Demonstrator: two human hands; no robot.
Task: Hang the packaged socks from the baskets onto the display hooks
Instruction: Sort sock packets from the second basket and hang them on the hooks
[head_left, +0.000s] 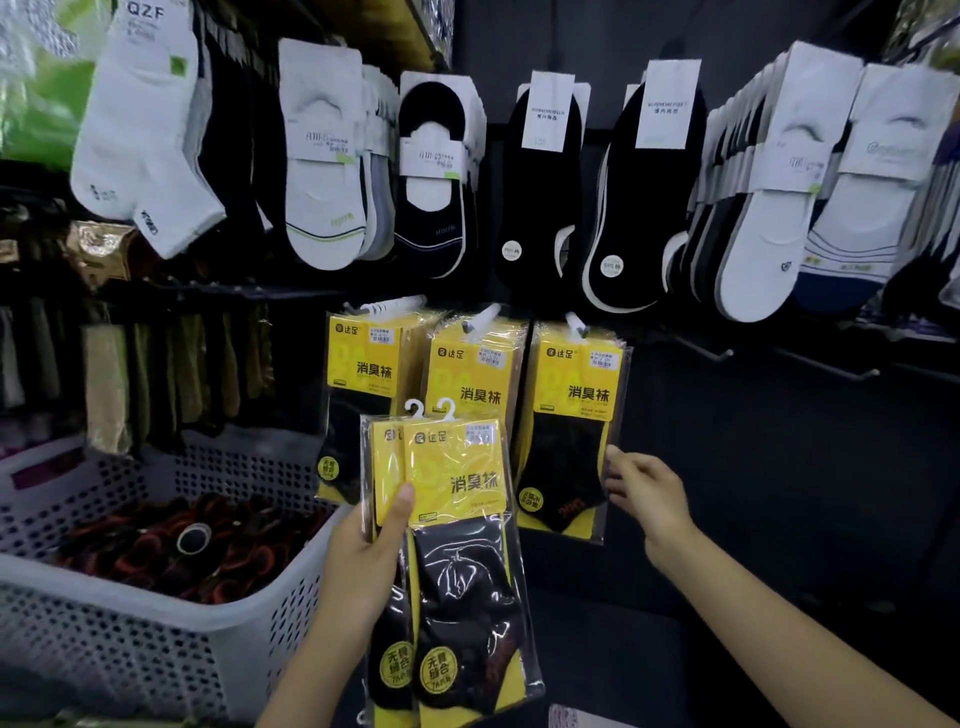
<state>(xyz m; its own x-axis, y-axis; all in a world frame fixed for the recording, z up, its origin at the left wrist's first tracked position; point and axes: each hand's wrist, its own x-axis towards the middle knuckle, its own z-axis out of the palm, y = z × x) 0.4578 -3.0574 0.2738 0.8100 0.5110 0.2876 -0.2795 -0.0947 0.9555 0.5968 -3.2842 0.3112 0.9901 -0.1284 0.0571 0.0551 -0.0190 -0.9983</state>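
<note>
Lighting was dim overall, backdrop dark. The held sock packs (460, 483) were lit from the front; their plastic wrap showed glare streaks. White socks (322, 156) above the packs looked soft, slightly washed out. Far up-left of the packs, heavy blur and wide-angle bending. The basket (156, 613) left of the packs sat shadowed, mildly soft.

Dark display wall (753, 441), three hanging rows of yellow sock packs (576, 384), white and black socks (540, 182) above

Above us white low socks (322, 208), black low socks (540, 208) beside them, brownish socks (106, 384) hanging on our left
</note>
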